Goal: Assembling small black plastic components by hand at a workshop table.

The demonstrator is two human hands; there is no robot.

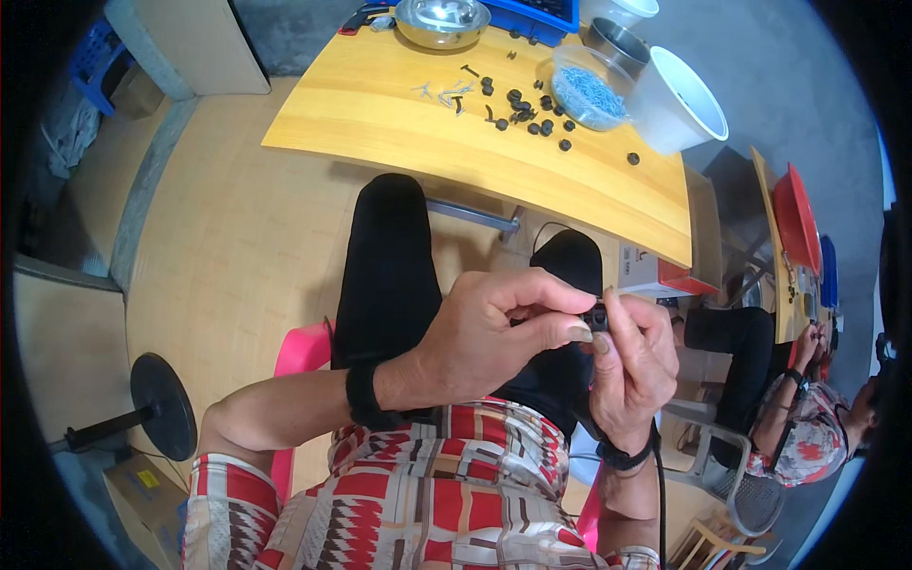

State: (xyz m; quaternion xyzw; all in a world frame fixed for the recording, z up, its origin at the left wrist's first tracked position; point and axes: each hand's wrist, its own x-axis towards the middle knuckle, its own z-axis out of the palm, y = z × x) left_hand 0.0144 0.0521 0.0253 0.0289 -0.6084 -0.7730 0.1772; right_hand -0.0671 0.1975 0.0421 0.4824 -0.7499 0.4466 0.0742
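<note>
Above my lap, my left hand and my right hand meet at the fingertips around a small black part. Thumb and forefinger of each hand pinch it, so much of it is covered and its exact kind is unclear. Beyond my knees stands a yellow wooden table. Several small black round parts lie scattered on it. To their left are thin silvery pieces. A clear bowl of light blue small pieces stands to the right of the black parts.
A white bucket stands at the table's right end. A shiny metal bowl and a blue crate are at the back. On the right, a seated co-worker works at another table with a red basin. A black round-based stand is at left.
</note>
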